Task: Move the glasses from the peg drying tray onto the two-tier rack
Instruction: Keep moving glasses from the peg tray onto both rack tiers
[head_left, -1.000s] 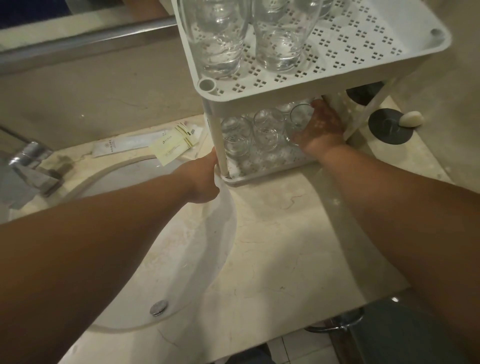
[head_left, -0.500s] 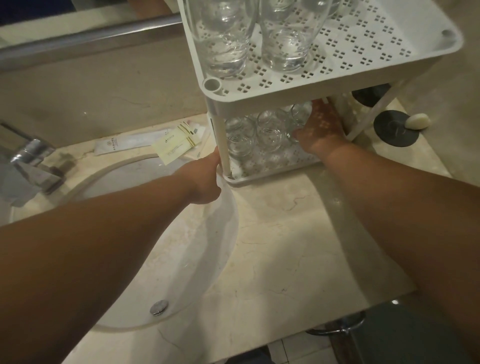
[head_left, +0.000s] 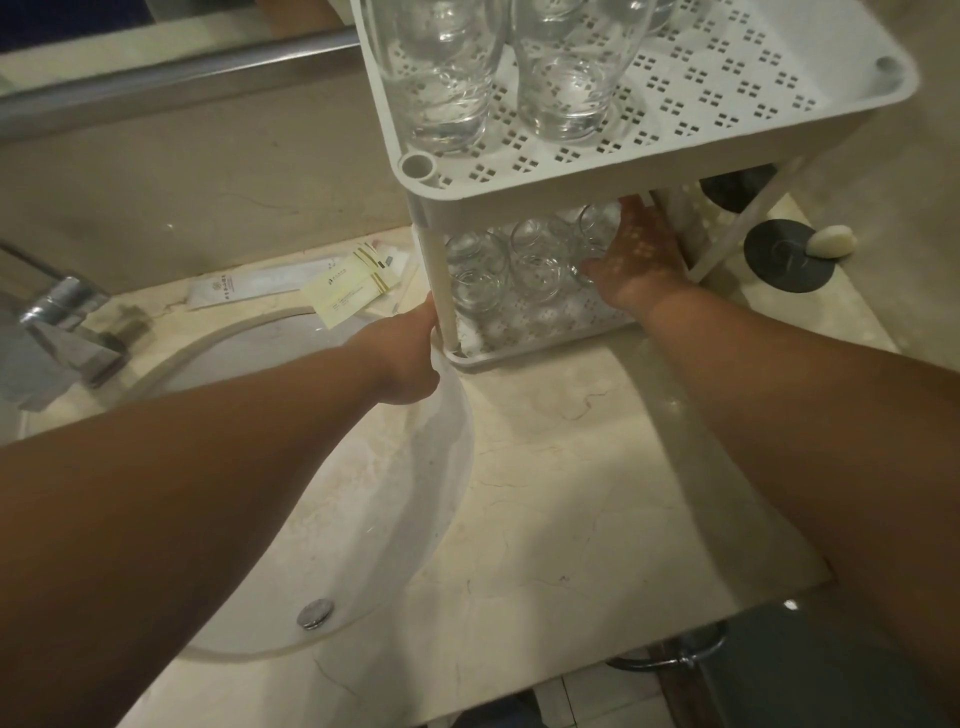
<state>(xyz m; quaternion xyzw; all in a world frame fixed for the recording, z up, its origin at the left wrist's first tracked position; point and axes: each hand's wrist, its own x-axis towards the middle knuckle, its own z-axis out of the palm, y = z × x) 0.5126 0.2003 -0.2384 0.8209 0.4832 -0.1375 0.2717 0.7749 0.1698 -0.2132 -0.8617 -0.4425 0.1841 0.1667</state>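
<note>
A white two-tier rack (head_left: 727, 130) stands on the marble counter. Two tall clear glasses (head_left: 447, 73) stand on its perforated top tier. Several small clear glasses (head_left: 530, 260) sit on the lower tier. My left hand (head_left: 405, 358) grips the rack's front left post near its base. Reaching in under the top tier, my right hand (head_left: 639, 254) has its fingers around a small glass (head_left: 597, 228) at the right end of the row. The peg drying tray is hardly visible; only a pale perforated edge (head_left: 691, 218) shows behind the rack.
A white sink basin (head_left: 332, 519) with a metal drain lies at the lower left, a chrome tap (head_left: 62, 327) at the far left. Paper sachets (head_left: 348, 291) lie behind the basin. A dark round dish (head_left: 784, 254) with a pale soap (head_left: 831, 241) sits to the right.
My right hand has drawn slightly back and down along the lower tier, still at the rightmost glass. My left hand stays on the post. The view has shifted a little.
</note>
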